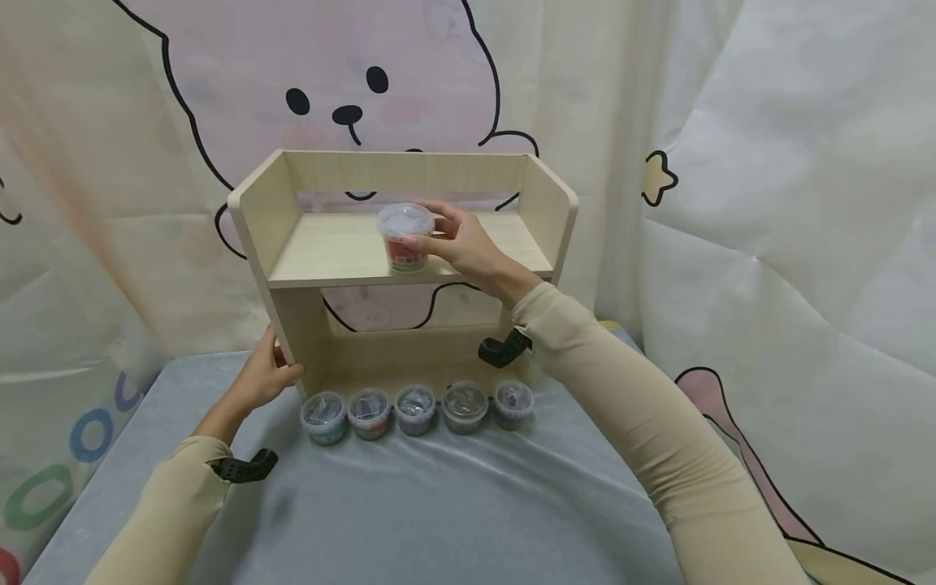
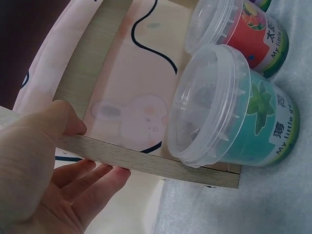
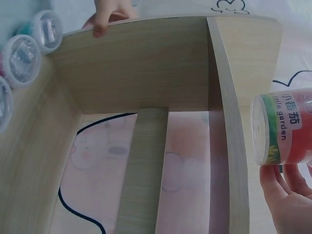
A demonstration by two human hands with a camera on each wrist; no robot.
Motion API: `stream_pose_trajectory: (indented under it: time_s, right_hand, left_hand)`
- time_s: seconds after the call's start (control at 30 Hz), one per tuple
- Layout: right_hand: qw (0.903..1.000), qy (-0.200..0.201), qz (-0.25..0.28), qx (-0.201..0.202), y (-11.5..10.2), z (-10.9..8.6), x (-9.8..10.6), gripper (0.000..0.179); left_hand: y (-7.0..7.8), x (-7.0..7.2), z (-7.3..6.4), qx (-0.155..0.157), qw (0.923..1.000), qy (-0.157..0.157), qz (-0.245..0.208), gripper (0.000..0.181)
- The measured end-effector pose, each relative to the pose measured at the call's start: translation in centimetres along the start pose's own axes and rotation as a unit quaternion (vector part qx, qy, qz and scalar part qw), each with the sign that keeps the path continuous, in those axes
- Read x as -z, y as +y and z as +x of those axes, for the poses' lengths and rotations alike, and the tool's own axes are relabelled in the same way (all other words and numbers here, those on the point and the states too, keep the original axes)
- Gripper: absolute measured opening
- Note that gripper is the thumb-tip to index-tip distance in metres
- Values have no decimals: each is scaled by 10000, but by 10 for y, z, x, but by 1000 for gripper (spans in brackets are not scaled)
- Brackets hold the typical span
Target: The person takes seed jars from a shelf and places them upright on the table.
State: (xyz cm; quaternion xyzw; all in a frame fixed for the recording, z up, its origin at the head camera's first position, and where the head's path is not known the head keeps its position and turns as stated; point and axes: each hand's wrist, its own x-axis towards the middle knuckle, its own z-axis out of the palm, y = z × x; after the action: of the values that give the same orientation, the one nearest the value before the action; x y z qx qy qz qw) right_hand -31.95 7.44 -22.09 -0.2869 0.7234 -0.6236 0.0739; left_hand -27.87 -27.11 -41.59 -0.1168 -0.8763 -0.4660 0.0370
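Observation:
My right hand (image 1: 471, 248) pinches a clear-lidded plastic tub (image 1: 405, 237) with a red and green label, upright at the upper shelf of a pale wooden rack (image 1: 336, 250). In the right wrist view the same tub (image 3: 287, 127) shows at the right edge, the fingers against its side. Whether its base touches the board I cannot tell. Down at the rack's left side panel, my left hand (image 1: 259, 375) grips the panel's edge, thumb on one face and fingers on the other. Close by stands a tub with a teal label (image 2: 263, 119).
Several lidded tubs stand in a row before the rack's lower shelf, among them a red-labelled one (image 1: 369, 413) and a wider one (image 1: 465, 406). A grey-blue cloth (image 1: 439, 512) covers the table. Printed curtains (image 1: 768, 244) hang behind and at both sides.

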Motion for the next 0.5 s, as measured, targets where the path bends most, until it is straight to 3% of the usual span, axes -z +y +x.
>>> stream_pose_trajectory:
  time_s: [0.5]
  right_hand:
    - [9995, -219, -176, 161, -4, -33, 15, 66]
  left_hand:
    - [1, 0, -2, 33, 10000, 6, 30, 99]
